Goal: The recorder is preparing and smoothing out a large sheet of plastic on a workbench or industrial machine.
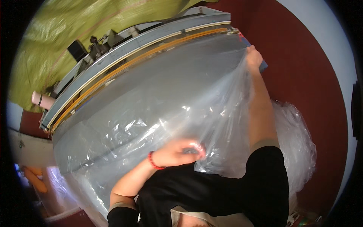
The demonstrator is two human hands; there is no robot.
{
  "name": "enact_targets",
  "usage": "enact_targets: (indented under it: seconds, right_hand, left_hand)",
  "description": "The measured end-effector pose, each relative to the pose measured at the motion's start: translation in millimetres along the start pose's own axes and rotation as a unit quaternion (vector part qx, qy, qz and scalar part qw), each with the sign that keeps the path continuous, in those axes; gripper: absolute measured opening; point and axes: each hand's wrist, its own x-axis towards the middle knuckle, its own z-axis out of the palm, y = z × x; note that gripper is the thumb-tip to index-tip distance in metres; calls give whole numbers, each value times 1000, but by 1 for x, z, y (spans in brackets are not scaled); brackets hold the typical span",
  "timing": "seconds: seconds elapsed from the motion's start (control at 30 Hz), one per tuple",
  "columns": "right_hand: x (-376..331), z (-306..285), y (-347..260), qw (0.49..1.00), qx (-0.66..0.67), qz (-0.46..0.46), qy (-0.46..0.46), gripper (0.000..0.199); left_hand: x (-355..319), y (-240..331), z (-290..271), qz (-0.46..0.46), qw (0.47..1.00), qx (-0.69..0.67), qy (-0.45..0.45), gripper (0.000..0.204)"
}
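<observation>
A large clear plastic bag (159,109) lies spread over a grey machine table (124,90). My left hand (181,151), with a red band on its wrist, is closed on a bunched fold of the bag close to my chest. My right hand (252,56) reaches far out and pinches the bag's far edge near the end of the long sealing bar (136,56). The plastic stretches taut between both hands.
The sealing bar has an orange strip and a grey rail along the table's far side. A heap of clear plastic (298,143) sits on the red floor (302,75) at my right. Green sacking (75,26) lies behind the machine. A pink cup (41,99) stands at left.
</observation>
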Motion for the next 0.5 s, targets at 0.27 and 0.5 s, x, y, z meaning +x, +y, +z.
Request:
enact_targets:
  seconds: [0.27, 0.5]
  right_hand:
    - [2, -2, 25, 999, -30, 16, 1, 32]
    - [-1, -1, -2, 997, -54, -22, -44, 32]
  left_hand:
    - [-129, 56, -41, 475, 861, -178, -27, 21]
    - [-379, 77, -10, 567, 713, -108, 398, 34]
